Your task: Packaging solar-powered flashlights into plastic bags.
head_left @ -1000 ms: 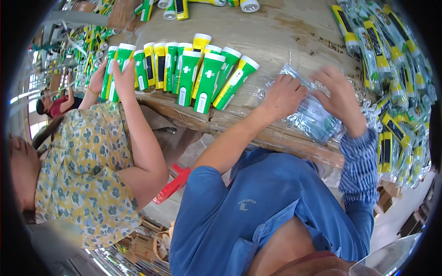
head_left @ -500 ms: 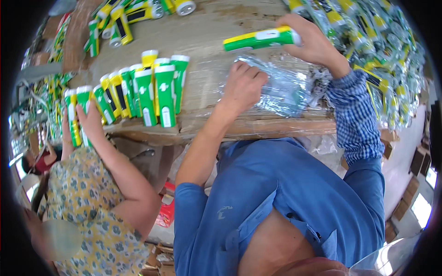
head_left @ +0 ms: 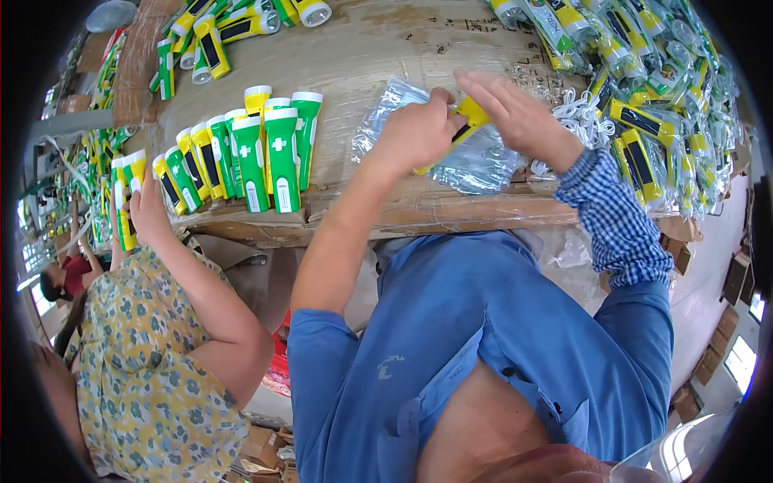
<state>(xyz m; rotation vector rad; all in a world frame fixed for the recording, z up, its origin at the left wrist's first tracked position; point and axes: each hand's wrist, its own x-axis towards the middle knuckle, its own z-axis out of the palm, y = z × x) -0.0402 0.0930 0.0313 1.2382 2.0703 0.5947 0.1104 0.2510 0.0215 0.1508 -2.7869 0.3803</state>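
Observation:
My left hand is closed around the lower part of a yellow torch. My right hand meets it from the right, its fingers stretched over the torch's upper end and pinching it. Both hands hover just above a heap of clear plastic bags lying on the cardboard-covered table. Whether a bag is around the torch I cannot tell.
A row of green and yellow torches lies at the table's front left. A big pile of bagged torches fills the right side, with white cords beside it. A co-worker in a flowered shirt at left has a hand on the torches.
My right hand has brought the torch down from the far side of the table to my left hand, which now grips it above the bags.

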